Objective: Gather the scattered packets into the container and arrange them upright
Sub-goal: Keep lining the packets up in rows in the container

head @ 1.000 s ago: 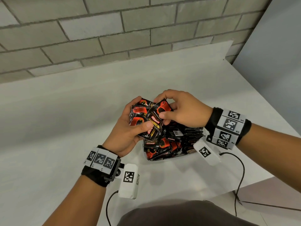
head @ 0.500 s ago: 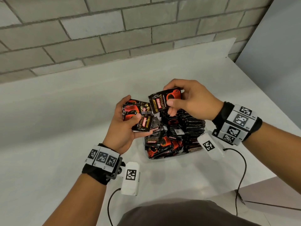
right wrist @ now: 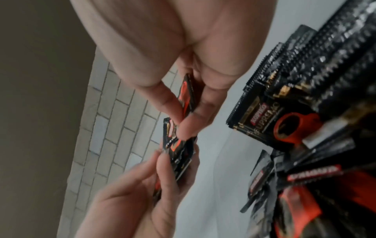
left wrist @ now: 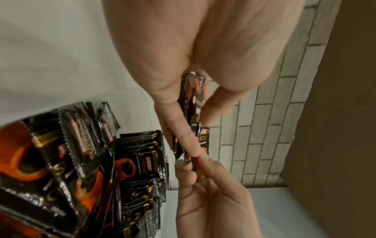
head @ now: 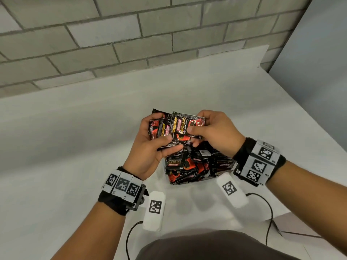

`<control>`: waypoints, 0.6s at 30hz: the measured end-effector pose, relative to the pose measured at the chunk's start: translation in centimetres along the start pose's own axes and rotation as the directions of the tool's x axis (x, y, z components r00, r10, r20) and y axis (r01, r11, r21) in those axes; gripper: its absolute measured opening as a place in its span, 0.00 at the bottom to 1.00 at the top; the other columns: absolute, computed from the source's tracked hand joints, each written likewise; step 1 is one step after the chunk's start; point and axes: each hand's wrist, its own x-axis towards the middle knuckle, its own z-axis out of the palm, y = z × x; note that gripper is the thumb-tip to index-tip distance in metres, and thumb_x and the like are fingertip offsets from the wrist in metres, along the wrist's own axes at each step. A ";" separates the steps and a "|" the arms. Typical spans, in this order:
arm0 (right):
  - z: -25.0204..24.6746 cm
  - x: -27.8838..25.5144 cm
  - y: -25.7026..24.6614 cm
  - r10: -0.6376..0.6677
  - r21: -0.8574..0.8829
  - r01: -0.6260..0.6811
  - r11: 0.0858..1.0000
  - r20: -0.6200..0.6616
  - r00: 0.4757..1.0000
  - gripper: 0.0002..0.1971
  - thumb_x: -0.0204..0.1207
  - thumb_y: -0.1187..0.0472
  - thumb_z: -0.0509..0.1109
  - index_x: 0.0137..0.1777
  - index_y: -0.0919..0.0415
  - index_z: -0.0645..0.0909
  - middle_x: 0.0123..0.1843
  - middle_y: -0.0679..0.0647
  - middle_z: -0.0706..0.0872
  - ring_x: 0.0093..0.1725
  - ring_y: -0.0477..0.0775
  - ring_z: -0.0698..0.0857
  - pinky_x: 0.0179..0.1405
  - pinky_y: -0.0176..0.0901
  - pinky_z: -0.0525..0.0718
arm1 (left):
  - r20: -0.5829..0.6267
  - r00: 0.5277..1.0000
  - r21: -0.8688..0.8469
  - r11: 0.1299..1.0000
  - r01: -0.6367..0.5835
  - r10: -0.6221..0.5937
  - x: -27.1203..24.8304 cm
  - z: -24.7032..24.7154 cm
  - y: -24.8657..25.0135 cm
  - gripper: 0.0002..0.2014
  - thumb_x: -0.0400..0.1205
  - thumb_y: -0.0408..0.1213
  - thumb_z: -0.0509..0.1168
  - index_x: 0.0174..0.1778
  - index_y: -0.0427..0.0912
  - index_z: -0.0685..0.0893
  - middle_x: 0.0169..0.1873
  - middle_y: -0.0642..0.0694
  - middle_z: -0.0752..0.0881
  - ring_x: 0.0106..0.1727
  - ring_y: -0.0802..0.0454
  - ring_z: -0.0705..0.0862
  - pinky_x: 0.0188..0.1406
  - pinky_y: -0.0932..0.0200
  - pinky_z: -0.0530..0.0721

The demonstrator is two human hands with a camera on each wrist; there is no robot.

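Observation:
My left hand (head: 161,129) grips a fanned stack of black-and-red coffee packets (head: 159,128) above the container. My right hand (head: 196,125) pinches one more packet (head: 183,124) by its right end and lays it against that stack. The left wrist view shows the left hand (left wrist: 200,125) with the stack (left wrist: 193,99) edge-on between thumb and fingers. In the right wrist view the right hand (right wrist: 184,112) pinches its packet (right wrist: 186,95) above the stack (right wrist: 181,159). Below the hands, the clear container (head: 180,181) is packed with packets (head: 187,166), several upright at the right, others leaning.
The container stands on a white table (head: 75,147) near its front right corner, where the table edge (head: 281,216) drops off. A grey brick wall (head: 131,44) rises behind. Black cables (head: 269,212) hang from my wrists near the front edge.
Half a second ago my right hand held its packet apart from and above the left-hand stack. It has moved left and now presses the packet against that stack.

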 end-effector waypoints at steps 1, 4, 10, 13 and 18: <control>0.4 -0.1 0.2 0.017 0.042 -0.017 0.999 0.005 1.000 0.07 0.75 0.72 0.78 0.46 0.67 0.81 0.44 0.70 0.90 0.34 0.65 0.89 0.40 0.61 0.92 | -0.022 1.000 0.027 1.000 -0.011 0.012 0.0 0.0 0.0 0.28 0.83 0.17 0.64 0.76 0.48 0.74 0.65 0.41 0.88 0.62 0.38 0.90 0.46 0.47 0.93; 0.9 -0.4 0.4 0.005 0.045 -0.005 0.999 -0.006 1.000 0.11 0.75 0.76 0.76 0.56 0.70 0.82 0.52 0.70 0.89 0.35 0.65 0.90 0.40 0.61 0.93 | -0.054 0.998 0.087 0.996 -0.022 0.027 0.0 -0.1 -0.2 0.27 0.83 0.20 0.67 0.75 0.47 0.74 0.62 0.45 0.89 0.60 0.39 0.92 0.44 0.46 0.94; 0.0 -1.1 0.3 -0.141 -0.352 0.105 0.930 -0.076 0.987 0.07 0.72 0.66 0.77 0.43 0.52 0.85 0.41 0.47 0.91 0.39 0.48 0.89 0.40 0.40 0.87 | -0.088 0.996 0.142 0.990 -0.013 0.025 -0.1 -0.4 0.2 0.26 0.84 0.21 0.68 0.75 0.48 0.76 0.63 0.39 0.88 0.57 0.37 0.92 0.36 0.49 0.93; -0.6 -1.0 0.3 -0.201 -0.402 0.141 0.905 -0.109 0.974 0.08 0.69 0.63 0.80 0.39 0.50 0.86 0.45 0.48 0.87 0.43 0.47 0.84 0.44 0.38 0.80 | -0.101 0.993 0.241 0.970 -0.032 0.058 -0.1 -0.9 0.5 0.26 0.83 0.20 0.69 0.72 0.50 0.78 0.64 0.41 0.87 0.56 0.37 0.93 0.34 0.47 0.93; -2.3 -0.9 0.6 -0.211 -0.333 0.166 0.928 -0.104 0.972 0.17 0.71 0.65 0.81 0.55 0.47 0.83 0.42 0.50 0.88 0.38 0.52 0.89 0.37 0.50 0.87 | -0.087 0.990 0.421 0.905 -0.061 0.108 -0.4 -1.7 0.7 0.26 0.82 0.19 0.69 0.70 0.50 0.80 0.62 0.47 0.86 0.56 0.43 0.93 0.34 0.42 0.94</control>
